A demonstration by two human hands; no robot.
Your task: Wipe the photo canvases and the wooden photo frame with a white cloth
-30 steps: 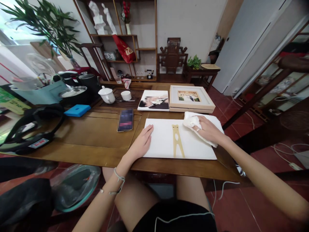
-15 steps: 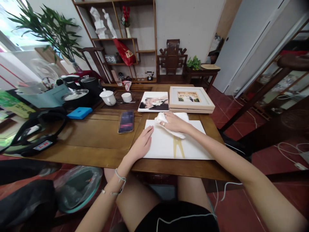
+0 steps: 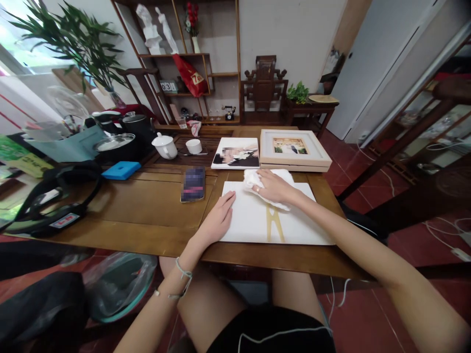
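Note:
A white rectangular panel (image 3: 246, 223) with a yellowish A-shaped mark (image 3: 274, 225) lies flat at the table's front edge. My left hand (image 3: 218, 218) rests flat on its left side, fingers stretched forward. Bunched under my right hand (image 3: 274, 187) is a white cloth (image 3: 253, 180), pressed onto the panel's far part. The right fingers curl over the cloth, and the top of the mark is covered by it. Just beyond lie a photo print panel (image 3: 235, 153) and a pale box frame with a picture (image 3: 294, 152).
A dark phone (image 3: 193, 185) lies left of the panel on the wooden table (image 3: 162, 206). Farther left are a white lidded pot (image 3: 165, 146), a white cup (image 3: 194, 145), a blue box (image 3: 121, 170) and a black strap (image 3: 84, 196). A lined bin (image 3: 121, 289) stands below.
My right hand and the cloth have shifted slightly to the right across the panel. My left hand stays at the left side. The view has tilted a little.

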